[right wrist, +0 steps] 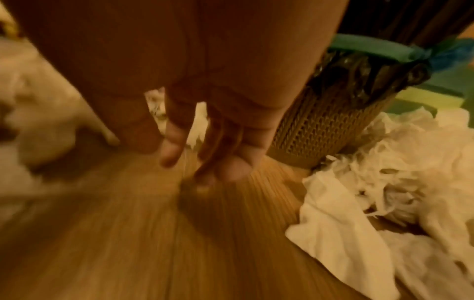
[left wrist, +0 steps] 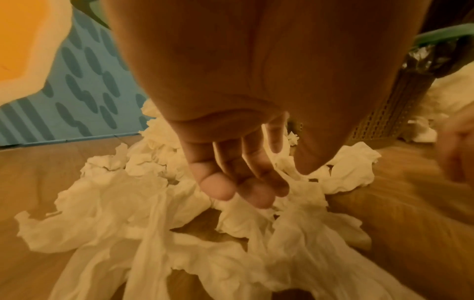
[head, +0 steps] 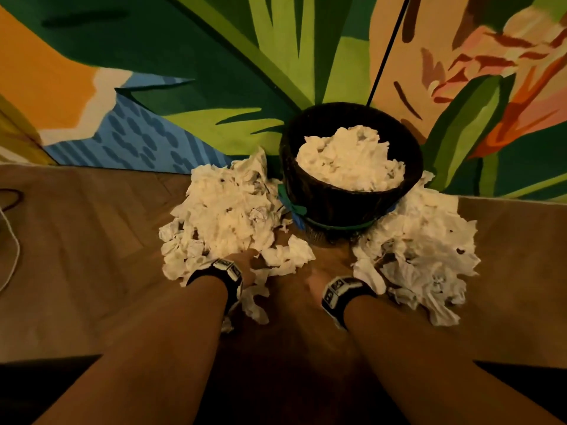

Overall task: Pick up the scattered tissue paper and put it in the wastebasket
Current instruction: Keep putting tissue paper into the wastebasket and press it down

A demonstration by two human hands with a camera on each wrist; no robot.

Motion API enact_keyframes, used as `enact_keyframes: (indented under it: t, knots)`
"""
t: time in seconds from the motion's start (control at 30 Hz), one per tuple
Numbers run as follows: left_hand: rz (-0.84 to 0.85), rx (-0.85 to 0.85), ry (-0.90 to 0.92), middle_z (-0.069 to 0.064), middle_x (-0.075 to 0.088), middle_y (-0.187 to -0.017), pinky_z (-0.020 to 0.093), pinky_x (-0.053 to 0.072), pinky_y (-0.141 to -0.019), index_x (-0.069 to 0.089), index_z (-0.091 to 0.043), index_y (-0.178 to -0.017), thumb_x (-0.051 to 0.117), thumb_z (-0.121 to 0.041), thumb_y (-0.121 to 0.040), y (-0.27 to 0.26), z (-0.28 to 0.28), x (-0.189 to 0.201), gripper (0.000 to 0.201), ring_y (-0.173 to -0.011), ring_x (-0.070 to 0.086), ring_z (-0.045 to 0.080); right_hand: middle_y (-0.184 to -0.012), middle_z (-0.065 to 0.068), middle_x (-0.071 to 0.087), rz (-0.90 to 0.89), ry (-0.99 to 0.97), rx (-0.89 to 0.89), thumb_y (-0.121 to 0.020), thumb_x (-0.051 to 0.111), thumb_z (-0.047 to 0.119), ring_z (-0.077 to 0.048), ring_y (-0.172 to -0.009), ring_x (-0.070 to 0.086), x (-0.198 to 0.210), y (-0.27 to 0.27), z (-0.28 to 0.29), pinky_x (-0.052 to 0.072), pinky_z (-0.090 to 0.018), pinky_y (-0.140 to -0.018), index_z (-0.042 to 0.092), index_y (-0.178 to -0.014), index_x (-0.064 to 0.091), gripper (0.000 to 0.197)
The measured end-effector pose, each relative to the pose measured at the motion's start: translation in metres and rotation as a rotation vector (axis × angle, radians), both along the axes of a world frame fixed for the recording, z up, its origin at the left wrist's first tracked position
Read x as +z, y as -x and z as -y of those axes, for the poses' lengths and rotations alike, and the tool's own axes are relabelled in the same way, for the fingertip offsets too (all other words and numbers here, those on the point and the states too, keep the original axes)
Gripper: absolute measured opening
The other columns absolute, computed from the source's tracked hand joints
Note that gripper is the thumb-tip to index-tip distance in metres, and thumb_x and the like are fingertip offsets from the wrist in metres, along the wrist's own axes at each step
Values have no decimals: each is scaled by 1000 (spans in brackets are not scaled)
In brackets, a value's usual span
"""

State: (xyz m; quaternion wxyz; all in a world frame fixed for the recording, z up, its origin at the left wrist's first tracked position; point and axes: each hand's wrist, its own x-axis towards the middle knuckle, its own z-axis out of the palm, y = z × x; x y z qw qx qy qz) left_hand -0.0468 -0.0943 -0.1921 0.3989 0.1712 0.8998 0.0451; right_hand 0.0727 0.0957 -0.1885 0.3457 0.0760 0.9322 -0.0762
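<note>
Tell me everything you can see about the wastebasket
The wastebasket is round and stands upright on the wood floor against the painted wall. Its lower wall is tan woven lattice, seen in the right wrist view. A dark bag lines it and folds over the rim, tied on by a green band. White crumpled tissue fills it almost to the rim. Piles of tissue lie against its base on both sides. Neither hand touches it.

arms: bare, sleeveless | wrists: black-and-white patterned wrist bands (head: 228, 276)
</note>
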Motion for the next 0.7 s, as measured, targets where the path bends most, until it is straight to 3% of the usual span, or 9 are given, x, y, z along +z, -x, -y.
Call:
enact_keyframes:
  t: [0.07, 0.17, 0.27, 0.37, 0.43, 0.5, 0.6, 0.7]
  knots:
    - [-34, -46, 41, 9, 39, -153, 39, 46, -102, 25, -30, -154, 55, -23, -94, 3, -2, -8, 67, -132, 47, 32, -153, -8, 33, 15, 85, -8, -101, 40, 25, -32, -129, 45, -9, -5, -3, 41, -42, -105, 22, -146, 35, 46]
    - [-96, -116, 104, 6, 44, -149, 39, 45, -105, 42, -24, -147, 60, -21, -92, 6, -5, -11, 58, -132, 48, 28, -162, 4, 7, -120, 158, 39, -96, 50, 24, -31, -139, 32, -8, 5, 2, 39, -41, -109, 25, -141, 45, 45]
    - [-146, -92, 89, 6, 59, -131, 38, 52, -97, 61, -20, -127, 62, -22, -90, 12, -4, -11, 37, -116, 59, 27, -163, 12, -6, -132, 185, 94, -94, 55, 23, -31, -143, 27, -7, 17, 15, 40, -45, -108, 31, -138, 51, 45]
    - [-180, -39, -8, 5, 65, -118, 31, 51, -86, 68, -18, -113, 59, -31, -93, 15, -3, -8, 25, -107, 62, 26, -163, 12, -12, -21, 167, 142, -95, 53, 25, -31, -146, 18, -15, 24, 24, 40, -47, -109, 39, -143, 42, 51]
    - [-251, 72, -186, 11, 64, -114, 32, 46, -83, 65, -13, -113, 51, -31, -99, 12, -2, -5, 27, -105, 61, 31, -164, 2, 0, 48, 163, 82, -95, 53, 26, -33, -145, 23, -25, 22, 26, 38, -47, -111, 37, -149, 32, 59]
    - [-364, 234, -386, 17, 62, -101, 32, 41, -74, 61, -6, -100, 42, -28, -103, 8, -1, -2, 29, -97, 60, 35, -155, -8, 30, 46, 153, -17, -95, 53, 25, -32, -133, 44, -31, 18, 26, 44, -41, -104, 29, -149, 31, 58]
    - [-407, 423, -505, 9, 57, -71, 29, 32, -58, 52, -13, -72, 43, -31, -102, 8, 1, 1, 37, -79, 60, 35, -127, -12, 60, 35, 110, -21, -98, 52, 26, -29, -110, 61, -32, 17, 19, 52, -37, -91, 13, -127, 58, 33]
    - [-413, 494, -595, 11, 53, -60, 27, 32, -59, 40, -17, -57, 56, -25, -94, 10, -5, -1, 41, -65, 55, 33, -113, -6, 65, -15, 188, -75, -92, 61, 17, -24, -99, 63, -37, 17, 8, 53, -31, -83, 20, -106, 66, 15]
